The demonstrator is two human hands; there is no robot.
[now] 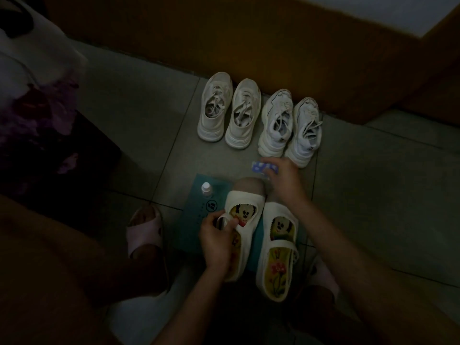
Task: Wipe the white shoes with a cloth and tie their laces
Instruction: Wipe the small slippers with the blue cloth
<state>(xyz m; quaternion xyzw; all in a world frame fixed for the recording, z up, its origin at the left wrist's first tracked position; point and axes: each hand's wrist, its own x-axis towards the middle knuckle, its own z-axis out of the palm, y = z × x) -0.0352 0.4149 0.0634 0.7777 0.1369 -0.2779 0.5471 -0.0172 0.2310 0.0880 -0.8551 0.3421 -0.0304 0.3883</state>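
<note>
Two white strap shoes with cartoon insoles lie on a teal mat (191,235) in front of me. My left hand (215,241) grips the strap of the left strap shoe (245,205). The right strap shoe (277,247) lies beside it, untouched. My right hand (283,179) holds a blue cloth with white dots (263,168) above the shoes' toes. Further off stand two pairs of white laced sneakers: the left pair (229,110) and the right pair (290,125), their laces loose.
A small bottle with a white cap (206,189) stands on the mat's far left corner. My feet wear pink slippers (145,230) on the grey tiled floor. A brown wooden panel (249,41) runs behind the sneakers. Dark furniture with floral fabric (37,108) is at the left.
</note>
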